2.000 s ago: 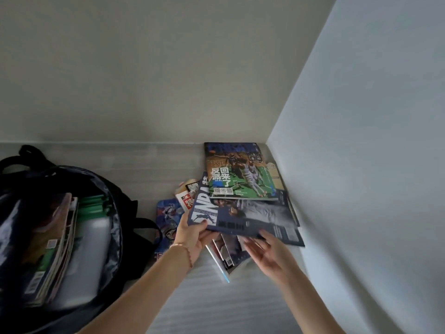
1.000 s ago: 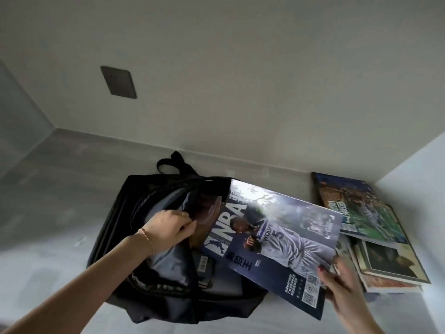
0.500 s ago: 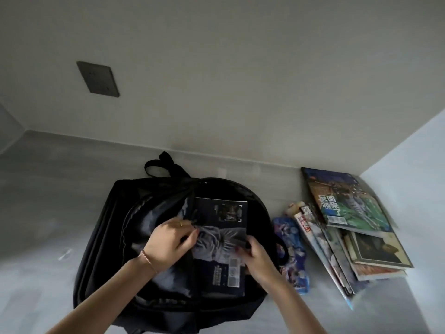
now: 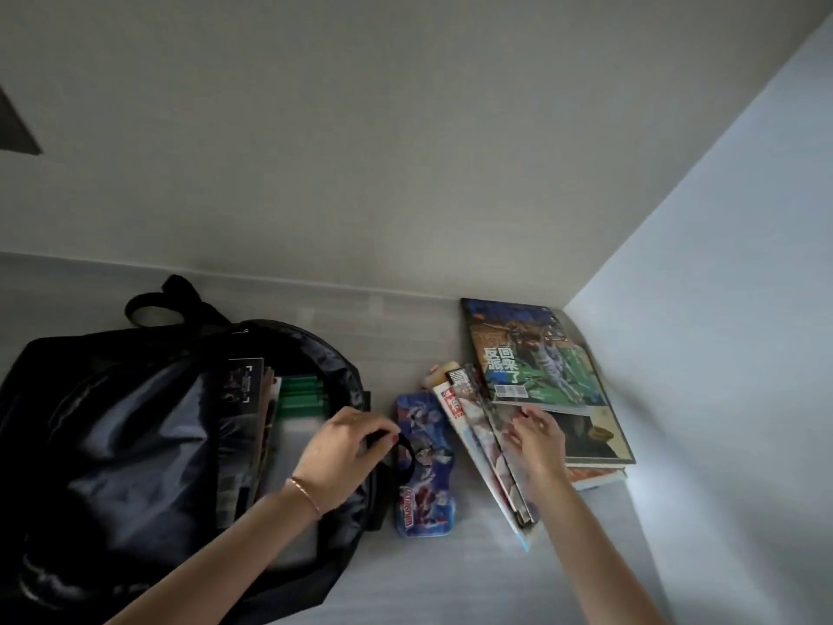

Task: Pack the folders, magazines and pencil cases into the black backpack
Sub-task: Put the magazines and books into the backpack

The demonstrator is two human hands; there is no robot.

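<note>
A black backpack [image 4: 135, 444] lies flat on the left of a pale grey worktop [image 4: 450, 579], its main compartment unzipped and gaping toward the right. Its carry handle [image 4: 167, 295] loops out at the top. Inside the opening, standing on edge, are a dark-covered magazine [image 4: 243, 390], a few more magazine edges just beside it, then green folders [image 4: 299, 394] and a translucent white folder [image 4: 297, 448] below them.

The left hand [image 4: 342, 453] reaches in from the lower left, a thin bracelet [image 4: 306, 489] on its wrist. Its fingers are curled round the right-hand rim of the backpack's opening — gripping the black fabric there.

Just to the right of the backpack, touching or nearly touching it, lies a blue cartoon-printed pencil case [image 4: 423, 466], flat on the worktop.

Further right is a loose, fanned pile of magazines [image 4: 496, 444] pushed into the corner where two walls meet. The topmost one is a green basketball magazine [image 4: 536, 358] with large white Chinese characters on its cover. The right hand [image 4: 536, 439] rests on the fanned pile below that cover, fingers bent over the edges of the lower magazines; whether it is actually pinching one or only touching them I cannot tell.

A dark wall plate [image 4: 16, 128] shows at the far left edge — partly cut off.
</note>
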